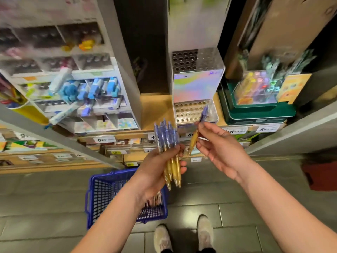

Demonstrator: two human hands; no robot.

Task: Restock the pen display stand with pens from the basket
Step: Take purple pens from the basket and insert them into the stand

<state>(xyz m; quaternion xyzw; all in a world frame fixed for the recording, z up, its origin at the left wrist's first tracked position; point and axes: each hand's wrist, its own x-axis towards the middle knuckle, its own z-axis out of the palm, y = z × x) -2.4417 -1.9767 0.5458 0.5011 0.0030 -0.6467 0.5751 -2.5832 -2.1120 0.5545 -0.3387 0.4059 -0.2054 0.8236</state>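
The left hand [156, 167] gripped a bundle of pens [166, 137], fingers curled round the gold barrels, blue ends pointing up. The right hand [218, 145] pinched a single pen [193, 139] between thumb and fingertips. This pen's blue end lay in front of the lower perforated tray [186, 112] of the pen display stand [197, 84]; contact with the tray could not be determined. The stand stood on the wooden shelf [155, 108]. The blue basket [102, 194] sat on the tiled floor [237, 212] below the left forearm, with more pens inside.
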